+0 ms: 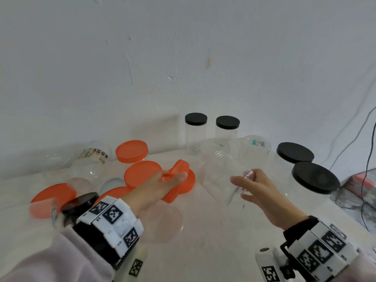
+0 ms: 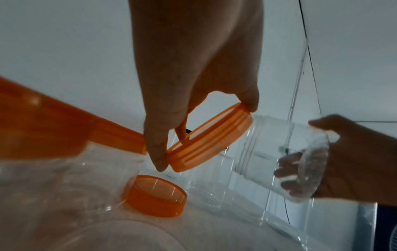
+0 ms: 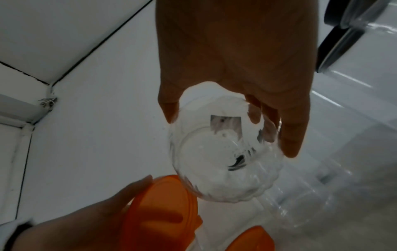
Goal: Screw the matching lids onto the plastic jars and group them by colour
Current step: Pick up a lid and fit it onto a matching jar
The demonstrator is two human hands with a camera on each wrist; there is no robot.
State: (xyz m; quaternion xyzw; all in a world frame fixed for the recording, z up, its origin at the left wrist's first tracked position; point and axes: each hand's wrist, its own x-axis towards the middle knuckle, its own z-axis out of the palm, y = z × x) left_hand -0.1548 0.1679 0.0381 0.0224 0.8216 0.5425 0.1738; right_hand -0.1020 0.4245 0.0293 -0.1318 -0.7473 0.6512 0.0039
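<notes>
Above the table, the left hand (image 1: 156,185) pinches a light, rigid orange plastic lid (image 2: 209,138) by its ribbed rim; the right hand (image 1: 262,192) cups a slippery, thin-walled clear plastic jar (image 1: 221,176) at its base.

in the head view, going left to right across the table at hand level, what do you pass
left hand → orange lid it pinches → clear jar, tilted → right hand gripping the jar's base → big black-lidded jar at the right edge
</notes>
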